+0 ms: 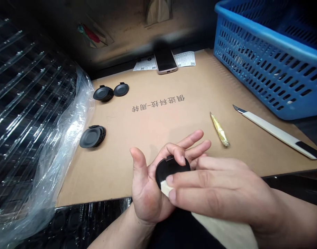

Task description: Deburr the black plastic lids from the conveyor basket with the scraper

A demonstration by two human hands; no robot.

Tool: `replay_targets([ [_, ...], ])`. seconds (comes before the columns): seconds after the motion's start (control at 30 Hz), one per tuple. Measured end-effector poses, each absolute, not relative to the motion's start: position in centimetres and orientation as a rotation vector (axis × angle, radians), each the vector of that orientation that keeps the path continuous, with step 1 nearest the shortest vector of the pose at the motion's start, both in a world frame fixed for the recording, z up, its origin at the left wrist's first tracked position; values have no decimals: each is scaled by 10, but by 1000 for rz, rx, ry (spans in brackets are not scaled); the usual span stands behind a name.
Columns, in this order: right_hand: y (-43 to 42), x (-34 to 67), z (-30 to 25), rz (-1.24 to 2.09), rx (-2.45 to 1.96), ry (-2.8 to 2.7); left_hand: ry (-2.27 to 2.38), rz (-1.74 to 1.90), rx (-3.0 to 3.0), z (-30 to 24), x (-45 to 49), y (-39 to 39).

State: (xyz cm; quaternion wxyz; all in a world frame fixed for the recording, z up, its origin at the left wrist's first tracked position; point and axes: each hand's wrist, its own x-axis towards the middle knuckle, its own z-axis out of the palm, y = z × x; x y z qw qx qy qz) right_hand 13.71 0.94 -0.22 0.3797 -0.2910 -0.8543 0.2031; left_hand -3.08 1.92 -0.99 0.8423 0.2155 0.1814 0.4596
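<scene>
In my left hand (150, 194) lies a round black plastic cap (166, 171) with a small tab at its top edge. The index finger hooks over the cap's rim, while the thumb and other fingers stick out. My right hand (223, 193) presses a pale cloth (224, 228) onto the cap's lower face with its fingertips. Part of the cloth hangs below that hand. Similar black caps are piled at the left of the cardboard: one stack (93, 137) nearer, another stack (103, 93) farther back, with a smaller one (121, 89) beside it.
Brown cardboard (148, 128) covers the work surface. On it are a utility knife (274, 131), a yellow-wrapped pointed tool (219, 129) and a phone (165, 61) over a printed paper (185, 58). A blue basket (267, 58) stands right; clear plastic film (67, 131) and black trays (23, 103) lie left.
</scene>
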Motion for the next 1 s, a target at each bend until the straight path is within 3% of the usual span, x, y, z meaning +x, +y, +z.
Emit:
replay_targets([
  [0.3, 10, 124, -1, 677, -626, -2095, 570, 1064, 557, -11, -29, 15],
  [0.47, 4, 114, 7, 427, -779, -2068, 592, 1129, 606, -9, -26, 13],
  [0.7, -9, 135, -21, 402, -839, -2055, 498, 1159, 419, -11, -28, 15],
  [1.0, 1, 145, -17, 356, -793, -2082, 439, 1015, 327, -13, -34, 18],
])
